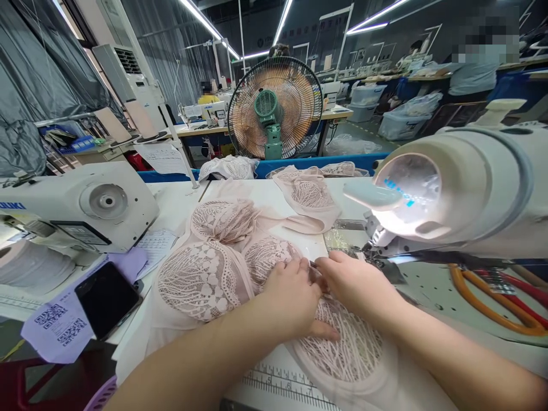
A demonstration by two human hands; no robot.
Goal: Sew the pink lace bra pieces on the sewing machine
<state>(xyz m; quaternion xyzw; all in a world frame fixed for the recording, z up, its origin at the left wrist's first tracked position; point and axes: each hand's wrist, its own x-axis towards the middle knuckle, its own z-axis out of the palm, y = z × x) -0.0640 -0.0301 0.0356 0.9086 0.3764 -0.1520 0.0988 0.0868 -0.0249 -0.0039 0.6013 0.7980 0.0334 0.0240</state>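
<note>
A pale pink lace bra (346, 348) lies across the worktable under both hands, its near cup spread over the printed ruler. My left hand (293, 294) bends its fingers onto the bra's middle, thumb reaching over the lace. Close against it, my right hand (349, 279) pinches the fabric edge between thumb and fingers. A small dark sliver shows between the two hands, too hidden to name. More lace bras (201, 279) are heaped left of my hands, and another lace cup (306, 194) lies behind. The sewing machine's head (454, 182) stands just right of my right hand.
Orange-handled scissors (492, 305) lie at the right. A second sewing machine (81, 205), a black phone (107, 299) and a thread cone (34, 265) occupy the left. Behind the table stands a large fan (274, 108). A person (475, 74) is at the far right.
</note>
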